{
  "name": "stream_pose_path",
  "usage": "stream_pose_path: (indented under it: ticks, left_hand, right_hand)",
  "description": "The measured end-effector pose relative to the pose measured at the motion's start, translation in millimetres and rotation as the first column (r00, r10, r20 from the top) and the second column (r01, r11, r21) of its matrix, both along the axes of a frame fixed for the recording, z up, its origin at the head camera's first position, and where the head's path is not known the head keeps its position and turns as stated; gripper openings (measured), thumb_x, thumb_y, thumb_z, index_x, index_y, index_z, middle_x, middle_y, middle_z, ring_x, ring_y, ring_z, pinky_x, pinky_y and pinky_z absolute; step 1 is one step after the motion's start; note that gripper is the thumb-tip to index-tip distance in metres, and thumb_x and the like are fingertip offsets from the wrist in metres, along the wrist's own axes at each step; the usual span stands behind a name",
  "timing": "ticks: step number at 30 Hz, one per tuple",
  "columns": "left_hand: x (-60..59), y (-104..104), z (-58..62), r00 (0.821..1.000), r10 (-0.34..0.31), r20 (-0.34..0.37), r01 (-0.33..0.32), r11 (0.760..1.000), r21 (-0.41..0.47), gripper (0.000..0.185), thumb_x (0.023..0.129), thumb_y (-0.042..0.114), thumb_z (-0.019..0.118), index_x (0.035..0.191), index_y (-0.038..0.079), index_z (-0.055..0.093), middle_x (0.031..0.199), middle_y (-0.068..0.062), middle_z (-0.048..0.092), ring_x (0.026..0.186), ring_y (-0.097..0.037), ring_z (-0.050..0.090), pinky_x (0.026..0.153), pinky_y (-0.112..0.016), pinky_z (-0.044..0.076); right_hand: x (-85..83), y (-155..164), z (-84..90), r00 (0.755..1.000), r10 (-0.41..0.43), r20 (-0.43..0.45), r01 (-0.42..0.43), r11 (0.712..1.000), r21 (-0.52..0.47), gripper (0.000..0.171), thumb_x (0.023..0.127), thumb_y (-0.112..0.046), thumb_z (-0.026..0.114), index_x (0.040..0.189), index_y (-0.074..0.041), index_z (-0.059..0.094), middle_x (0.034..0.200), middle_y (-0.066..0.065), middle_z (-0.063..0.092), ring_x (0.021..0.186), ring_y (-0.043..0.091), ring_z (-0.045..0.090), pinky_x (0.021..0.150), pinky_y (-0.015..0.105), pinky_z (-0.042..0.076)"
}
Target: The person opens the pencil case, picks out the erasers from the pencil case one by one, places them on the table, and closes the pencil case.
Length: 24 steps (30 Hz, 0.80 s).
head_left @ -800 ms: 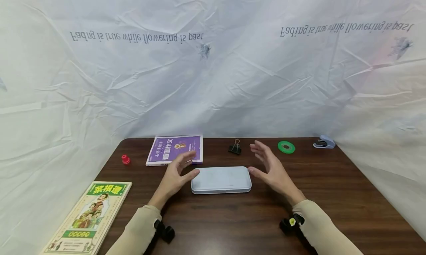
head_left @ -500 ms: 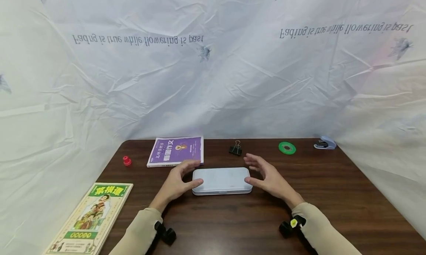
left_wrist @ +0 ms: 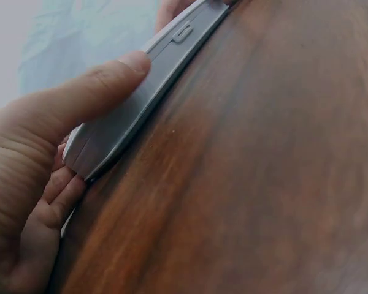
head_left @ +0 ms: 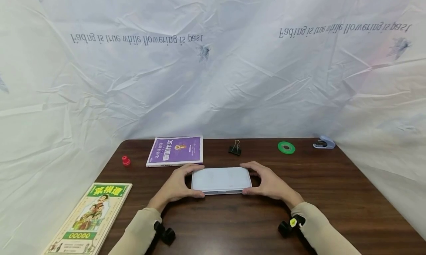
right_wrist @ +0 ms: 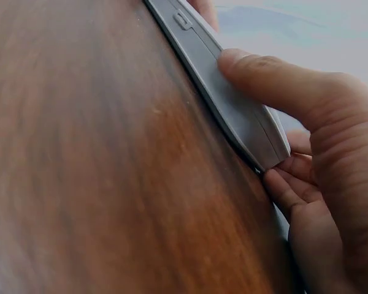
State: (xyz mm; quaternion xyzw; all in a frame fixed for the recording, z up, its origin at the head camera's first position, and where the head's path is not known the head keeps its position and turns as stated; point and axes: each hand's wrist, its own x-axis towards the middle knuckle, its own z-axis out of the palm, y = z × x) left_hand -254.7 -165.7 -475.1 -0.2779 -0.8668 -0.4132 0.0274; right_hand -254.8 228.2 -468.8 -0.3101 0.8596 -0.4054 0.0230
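- A person's two hands hold a flat pale-blue case (head_left: 221, 180) lying at the middle of the dark wooden desk (head_left: 349, 203), near its front half.
- The left hand (head_left: 178, 186) grips the case's left end: the thumb lies along the near edge and the fingers curl round the far side, so the grip is pinching the case.
- The left wrist view shows that thumb (left_wrist: 92, 98) pressed on the case's side wall (left_wrist: 119, 131), with the fingers (left_wrist: 52, 202) tucked behind the rounded corner.
- The right hand (head_left: 271, 184) mirrors it on the right end, thumb on the near edge and fingers over the far edge, its grip likewise pinching the case.
- The right wrist view shows the thumb (right_wrist: 276, 79) laid on the case's side (right_wrist: 233, 110), with fingertips (right_wrist: 288, 190) at the corner; a small latch (right_wrist: 183, 19) sits farther along the seam.
- Whether the case rests fully on the desk or is tilted up cannot be told.
- A purple book (head_left: 175, 151) lies just behind the left hand, apart from the case.
- A black binder clip (head_left: 235, 148), a green tape roll (head_left: 286, 147) and a small stapler (head_left: 323, 143) line the far edge to the right.
- A red cap-like piece (head_left: 125, 160) sits near the left edge, and a green-and-cream book (head_left: 88, 218) lies on the front left corner.
- Crinkled white sheeting (head_left: 213, 70) with printed lettering backs the scene.
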Motion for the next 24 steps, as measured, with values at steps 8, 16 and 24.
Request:
stream_pose_path:
  ticks: [8, 16, 24]
  left_hand:
    - [-0.8, -1, 1.0, 0.999, 0.010, -0.030, -0.012, 0.999, -0.049, 0.104, 0.064, 0.049, 0.110, 0.154, 0.017, 0.068, 0.143, 0.004, 0.069, 0.132, -0.019, 0.065, 0.117, -0.049, 0.053]
    - [-0.4, 0, 0.9, 0.999, 0.016, -0.033, -0.018, 0.999, -0.050, 0.099, 0.065, 0.041, 0.111, 0.151, 0.017, 0.070, 0.137, 0.005, 0.070, 0.125, -0.018, 0.066, 0.112, -0.047, 0.056]
    - [-1.1, 2, 1.0, 0.999, 0.037, -0.019, -0.038, 0.997, -0.060, 0.098, 0.064, 0.040, 0.111, 0.150, 0.017, 0.070, 0.134, 0.004, 0.070, 0.120, -0.018, 0.066, 0.108, -0.045, 0.057]
  right_hand:
    - [-0.2, 1, 1.8, 1.000, 0.006, 0.004, -0.006, 1.000, 0.029, 0.099, 0.086, -0.047, 0.099, 0.165, -0.012, 0.052, 0.156, -0.001, 0.057, 0.138, 0.024, 0.064, 0.113, 0.044, 0.057]
    - [-2.6, 1, 0.4, 0.999, -0.025, 0.026, 0.025, 1.000, 0.005, 0.094, 0.081, -0.051, 0.101, 0.159, -0.016, 0.060, 0.153, -0.001, 0.061, 0.133, 0.024, 0.067, 0.110, 0.042, 0.059]
    - [-10.3, 0, 0.4, 0.994, -0.071, 0.081, 0.073, 0.997, -0.026, 0.086, 0.073, -0.042, 0.108, 0.147, -0.024, 0.069, 0.145, 0.000, 0.067, 0.122, 0.019, 0.071, 0.103, 0.033, 0.061]
